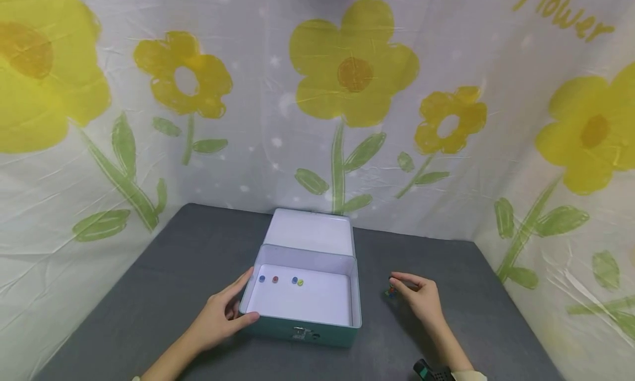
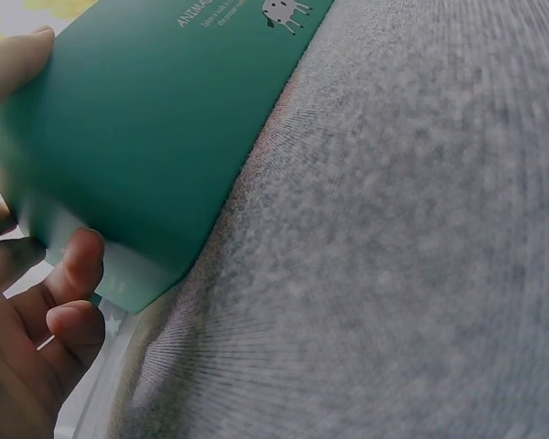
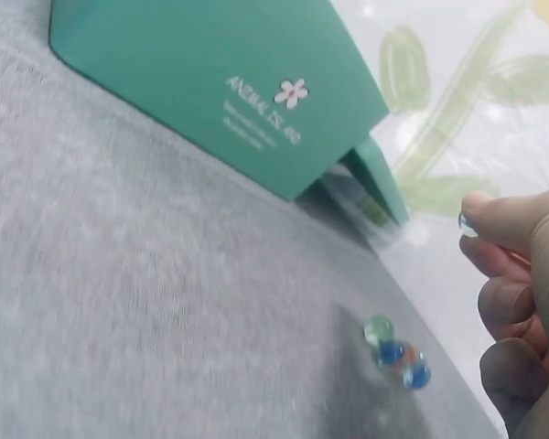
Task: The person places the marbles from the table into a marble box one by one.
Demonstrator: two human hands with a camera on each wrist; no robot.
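Observation:
A green metal box point(image 1: 278, 328) with a white inside stands on the table, its lid point(image 1: 307, 232) tipped back. My left hand point(image 1: 220, 315) grips the box's left side near the front corner, thumb on the front rim. Several marbles lie on the box floor: a blue marble point(image 1: 262, 279), a reddish marble point(image 1: 275, 279), another blue one and a yellow-green marble point(image 1: 300, 283). To the right of the box, my right hand point(image 1: 421, 298) pinches a clear bluish marble point(image 3: 467, 226) between thumb and index finger. Below it, a green marble point(image 3: 379, 329) and blue marbles point(image 3: 415, 373) cluster on the table.
Dark grey cloth covers the table point(image 1: 208, 243). A white curtain point(image 1: 258, 149) with yellow flowers hangs behind and along both sides. A black device point(image 1: 431, 371) sits at the right wrist. The box front has a metal latch point(image 1: 300, 332).

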